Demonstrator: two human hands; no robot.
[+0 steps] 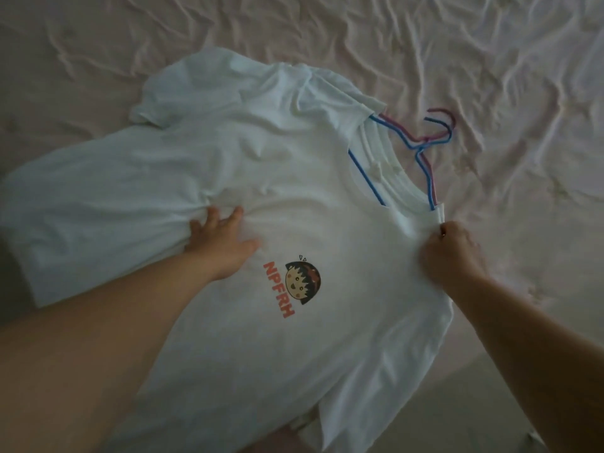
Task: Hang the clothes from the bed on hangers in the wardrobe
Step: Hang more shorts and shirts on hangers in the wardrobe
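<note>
A white T-shirt (261, 165) with a cartoon head and red letters printed on it lies spread on the bed, collar to the right. A blue hanger (421, 148) sits partly inside the collar, its hook sticking out onto the sheet. A pink hanger (438, 124) lies right beside it, mostly hidden under the blue one and the cloth. My left hand (222, 240) rests on the shirt's chest with fingers spread, the cloth bunched at its fingertips. My right hand (451, 253) pinches the shirt's shoulder seam just below the collar.
A wrinkled pale sheet (490, 60) covers the bed all around the shirt. The bed's edge and a strip of floor (457, 403) show at the lower right. The shirt's hem hangs over that edge.
</note>
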